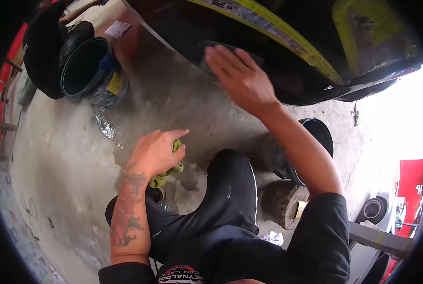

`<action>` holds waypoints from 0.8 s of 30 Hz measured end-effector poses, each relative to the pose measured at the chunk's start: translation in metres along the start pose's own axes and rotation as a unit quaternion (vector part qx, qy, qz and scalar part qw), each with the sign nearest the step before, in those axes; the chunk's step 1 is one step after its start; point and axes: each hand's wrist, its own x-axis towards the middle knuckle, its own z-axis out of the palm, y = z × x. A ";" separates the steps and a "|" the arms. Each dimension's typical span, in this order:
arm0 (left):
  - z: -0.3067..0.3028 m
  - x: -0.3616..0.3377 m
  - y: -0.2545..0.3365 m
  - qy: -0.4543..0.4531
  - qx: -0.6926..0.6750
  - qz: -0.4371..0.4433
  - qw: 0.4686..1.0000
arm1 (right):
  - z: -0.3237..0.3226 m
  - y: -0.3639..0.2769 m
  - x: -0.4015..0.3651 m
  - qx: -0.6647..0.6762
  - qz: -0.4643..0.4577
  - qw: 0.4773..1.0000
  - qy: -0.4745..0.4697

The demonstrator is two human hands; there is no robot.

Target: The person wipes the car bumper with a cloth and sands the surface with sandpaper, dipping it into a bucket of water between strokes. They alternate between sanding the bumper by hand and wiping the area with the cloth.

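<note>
My left hand (157, 150) is closed around a crumpled green cloth (160, 181), with the index finger stretched out; it hangs in front of my knee. My right hand (243, 81) lies flat, fingers extended, against the black car body panel (183, 28). Under its palm and fingers shows a dark, flat, roughly rectangular piece (257, 60); most of it is covered, so I cannot make out its kind. Yellow masking tape with printed paper (273, 29) runs along the panel above this hand.
A dark bucket (95, 97) with a yellow label stands at the left beside another person (43, 52). Another dark bucket (325, 137) is partly behind my right forearm. Wet patches (106, 128) mark the concrete floor. At the lower right is a wheel (374, 209).
</note>
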 end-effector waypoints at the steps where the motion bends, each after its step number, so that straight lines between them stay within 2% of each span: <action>1: 0.001 0.001 -0.003 0.013 0.004 0.013 1.000 | -0.007 0.008 -0.017 -0.029 0.009 0.999 -0.040; 5: -0.017 -0.012 -0.003 0.011 0.004 -0.024 1.000 | -0.033 0.049 -0.116 -0.094 0.032 0.989 -0.109; 6: -0.022 -0.014 0.000 0.003 0.012 -0.038 0.999 | -0.036 0.048 -0.115 -0.094 0.033 0.992 -0.083; 8: -0.022 -0.015 0.002 -0.004 0.020 -0.039 0.999 | -0.034 0.043 -0.109 -0.075 0.047 0.991 -0.101; 10: -0.014 -0.009 0.002 0.010 0.018 -0.015 1.000 | -0.027 0.021 -0.064 -0.064 0.043 0.993 -0.093; 15: 0.004 0.009 0.003 -0.015 0.015 0.015 1.000 | 0.020 -0.015 0.016 -0.011 0.019 1.000 0.013; 18: -0.006 0.003 0.006 -0.006 0.009 -0.003 1.000 | -0.010 0.007 -0.025 -0.006 0.016 0.999 -0.044; 22: -0.027 -0.016 0.003 -0.013 0.017 -0.042 0.999 | -0.040 0.054 -0.145 -0.061 0.054 0.989 -0.127; 23: -0.022 -0.019 -0.004 0.035 0.043 0.001 0.998 | -0.041 0.056 -0.142 -0.063 0.050 0.989 -0.122; 24: -0.022 -0.019 -0.003 0.025 0.036 -0.006 0.999 | -0.043 0.054 -0.140 -0.064 0.051 0.990 -0.118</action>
